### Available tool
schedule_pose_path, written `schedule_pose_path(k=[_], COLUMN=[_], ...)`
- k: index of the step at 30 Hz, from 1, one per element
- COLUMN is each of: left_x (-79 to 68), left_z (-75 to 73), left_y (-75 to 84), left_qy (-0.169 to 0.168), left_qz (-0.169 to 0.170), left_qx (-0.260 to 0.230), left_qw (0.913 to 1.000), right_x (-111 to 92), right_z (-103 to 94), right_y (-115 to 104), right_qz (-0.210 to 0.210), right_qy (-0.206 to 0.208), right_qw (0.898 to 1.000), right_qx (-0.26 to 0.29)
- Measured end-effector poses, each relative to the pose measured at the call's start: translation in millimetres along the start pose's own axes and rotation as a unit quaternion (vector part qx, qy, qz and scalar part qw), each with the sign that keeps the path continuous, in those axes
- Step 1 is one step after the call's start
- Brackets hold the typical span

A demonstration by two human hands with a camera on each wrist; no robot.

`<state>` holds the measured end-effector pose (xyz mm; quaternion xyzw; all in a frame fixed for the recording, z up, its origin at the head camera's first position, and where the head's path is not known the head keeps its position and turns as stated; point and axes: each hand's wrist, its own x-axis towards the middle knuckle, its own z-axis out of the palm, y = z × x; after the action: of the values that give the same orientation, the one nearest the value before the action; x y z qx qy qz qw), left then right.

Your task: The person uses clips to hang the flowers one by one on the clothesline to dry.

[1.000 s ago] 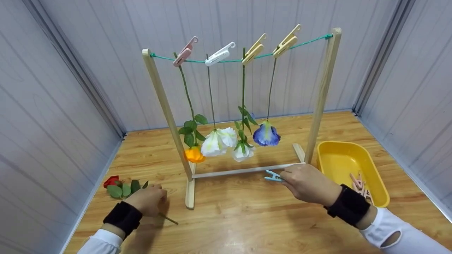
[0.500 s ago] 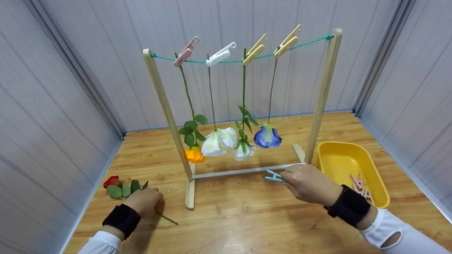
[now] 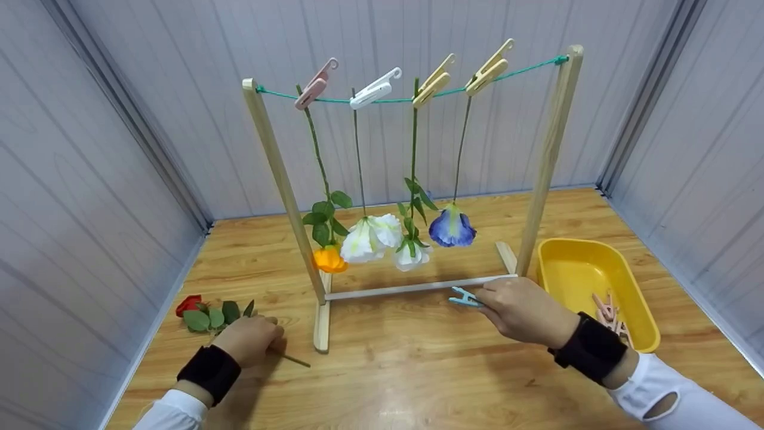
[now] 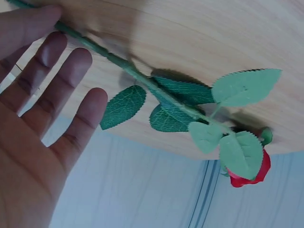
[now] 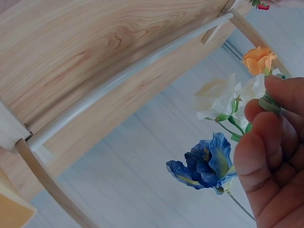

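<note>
A red artificial rose (image 3: 188, 304) lies at the left on the wooden surface, its leafy stem pointing toward the front middle. My left hand (image 3: 250, 339) pinches this stem between thumb and index finger, while the other fingers are loosely extended in the left wrist view. My right hand (image 3: 525, 310) pinches a light blue clothespin (image 3: 464, 297) in front of the rack's lower bar. Most of the clothespin is hidden by the fingers in the right wrist view. On the green cord (image 3: 334, 100) of the wooden rack, several clothespins hold flowers upside down by their stems.
The hanging flowers are an orange one (image 3: 330, 259), two white ones and a blue-purple one (image 3: 453, 226). A yellow tray (image 3: 641, 286) with pink clothespins (image 3: 607, 310) stands right of the rack. Pale panel walls enclose the sides and back.
My left hand has moved slightly, and the rose stem's free end has shifted a little right and away from me. My right hand stays nearly in place with the light blue clothespin.
</note>
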<state>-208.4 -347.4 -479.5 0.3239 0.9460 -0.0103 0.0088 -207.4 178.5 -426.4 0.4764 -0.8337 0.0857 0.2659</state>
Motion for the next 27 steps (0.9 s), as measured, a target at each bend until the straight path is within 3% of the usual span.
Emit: schedule_pose_path(k=[6,14,20,23,27], left_x=[1.6,6.8,11.8,14.7,19.3], left_z=[3.5,4.0,-0.9,-3.5,-4.1], left_y=[2.6,12.9,24.7,28.6,34.9], left_qy=[0.005,-0.035,-0.048,-0.037,0.011], left_qz=[0.011,0.002,0.03,0.049,0.083], left_qx=[0.008,0.022,0.056,0.053,0.03], left_qw=[0.9999,0.9992,0.9968,0.9967,0.9961], right_x=[-0.8,0.3,-0.5,-1.4,-1.4], right_z=[-0.2,-3.2,-5.0,-6.5,-8.9], right_y=[-0.2,1.2,6.2,7.0,7.6], right_qz=[0.0,0.002,-0.007,-0.004,0.007], right_qy=[-0.001,0.0,0.013,0.011,0.004], right_qw=[1.0,1.0,1.0,1.0,1.0], right_qx=[-0.001,0.005,0.004,0.004,0.005])
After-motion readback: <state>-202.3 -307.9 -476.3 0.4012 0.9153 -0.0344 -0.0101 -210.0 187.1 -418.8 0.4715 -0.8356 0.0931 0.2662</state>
